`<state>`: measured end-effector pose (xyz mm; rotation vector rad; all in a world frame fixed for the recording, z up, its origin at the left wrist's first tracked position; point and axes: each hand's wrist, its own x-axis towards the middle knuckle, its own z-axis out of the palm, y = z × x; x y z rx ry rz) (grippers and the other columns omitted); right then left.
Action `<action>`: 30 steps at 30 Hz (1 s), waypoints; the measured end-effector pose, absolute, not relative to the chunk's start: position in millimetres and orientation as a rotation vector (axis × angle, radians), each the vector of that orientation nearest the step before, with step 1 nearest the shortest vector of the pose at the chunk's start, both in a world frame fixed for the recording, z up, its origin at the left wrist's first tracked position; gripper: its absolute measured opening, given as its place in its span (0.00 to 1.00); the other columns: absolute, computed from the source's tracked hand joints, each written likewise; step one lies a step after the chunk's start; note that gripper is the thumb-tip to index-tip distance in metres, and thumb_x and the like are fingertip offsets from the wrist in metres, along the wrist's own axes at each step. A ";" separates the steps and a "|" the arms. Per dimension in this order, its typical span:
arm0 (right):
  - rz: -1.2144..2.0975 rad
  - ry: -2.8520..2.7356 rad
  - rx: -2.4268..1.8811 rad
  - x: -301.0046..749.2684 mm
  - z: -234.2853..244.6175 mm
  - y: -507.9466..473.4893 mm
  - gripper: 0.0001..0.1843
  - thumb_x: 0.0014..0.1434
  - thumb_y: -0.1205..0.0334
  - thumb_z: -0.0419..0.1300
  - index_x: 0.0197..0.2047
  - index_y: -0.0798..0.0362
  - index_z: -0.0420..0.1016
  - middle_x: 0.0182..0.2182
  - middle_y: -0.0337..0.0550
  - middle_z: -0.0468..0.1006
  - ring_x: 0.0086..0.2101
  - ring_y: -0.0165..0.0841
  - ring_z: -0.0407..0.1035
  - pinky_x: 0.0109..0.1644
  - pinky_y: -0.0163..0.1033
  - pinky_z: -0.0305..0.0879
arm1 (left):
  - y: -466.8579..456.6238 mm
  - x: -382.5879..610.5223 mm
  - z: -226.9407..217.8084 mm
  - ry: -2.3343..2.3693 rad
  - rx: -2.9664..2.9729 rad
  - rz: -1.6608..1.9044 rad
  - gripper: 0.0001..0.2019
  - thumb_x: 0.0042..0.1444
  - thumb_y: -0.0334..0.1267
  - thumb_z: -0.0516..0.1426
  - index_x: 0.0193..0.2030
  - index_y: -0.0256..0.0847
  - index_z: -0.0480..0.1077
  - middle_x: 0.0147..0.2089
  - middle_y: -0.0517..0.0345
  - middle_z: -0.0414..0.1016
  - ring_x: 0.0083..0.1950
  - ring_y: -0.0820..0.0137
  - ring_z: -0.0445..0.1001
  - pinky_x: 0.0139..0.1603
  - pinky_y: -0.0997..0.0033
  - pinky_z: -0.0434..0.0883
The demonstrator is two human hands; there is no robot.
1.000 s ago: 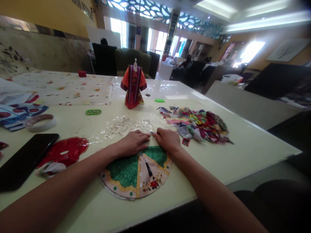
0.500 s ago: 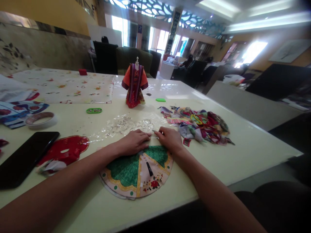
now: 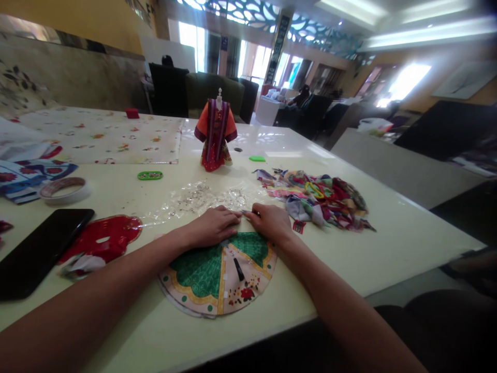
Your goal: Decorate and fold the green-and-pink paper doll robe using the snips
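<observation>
Fan-shaped printed fabric panel point(image 3: 219, 274) lies flat on a white counter point(image 3: 373, 259) near its front edge, within easy reach. Left hand point(image 3: 215, 226) and right hand point(image 3: 269, 223) rest half-closed at its narrow top, fingertips almost meeting, apparently pinning it steady; whether they grip anything there cannot be told. Beyond sit a clear plastic sheet point(image 3: 205, 199), fabric scraps point(image 3: 316, 199) and a miniature costume point(image 3: 215, 137).

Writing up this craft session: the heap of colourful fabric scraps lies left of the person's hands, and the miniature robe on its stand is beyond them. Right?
No: the head view shows the heap of fabric scraps right of the left hand and right hand, not left of them. The miniature robe on its stand is beyond them, as you said.
</observation>
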<state>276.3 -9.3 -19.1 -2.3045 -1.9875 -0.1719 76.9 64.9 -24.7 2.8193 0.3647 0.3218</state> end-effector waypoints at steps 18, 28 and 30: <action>-0.169 -2.017 -2.348 271.7 -17.1 -9.0 0.20 0.65 0.44 0.48 0.42 0.47 0.76 0.37 0.45 0.81 0.36 0.37 0.72 0.34 0.38 0.54 | 64.0 76.9 -24.5 0.380 2.805 0.329 0.15 0.65 0.43 0.50 0.53 0.40 0.69 0.62 0.50 0.69 0.59 0.60 0.68 0.61 0.59 0.63; -0.131 -2.016 -2.360 271.3 -15.9 -7.7 0.20 0.64 0.45 0.49 0.42 0.47 0.76 0.37 0.45 0.81 0.37 0.37 0.73 0.34 0.37 0.55 | 63.2 76.8 -23.1 0.385 2.789 0.327 0.14 0.65 0.43 0.50 0.53 0.41 0.69 0.62 0.52 0.70 0.59 0.61 0.67 0.60 0.59 0.64; -0.125 -2.011 -2.368 270.8 -15.5 -7.6 0.19 0.64 0.45 0.49 0.41 0.46 0.76 0.37 0.45 0.81 0.37 0.38 0.73 0.33 0.38 0.55 | 63.2 76.8 -22.9 0.384 2.783 0.329 0.14 0.65 0.43 0.51 0.53 0.41 0.69 0.62 0.52 0.70 0.59 0.60 0.67 0.60 0.58 0.64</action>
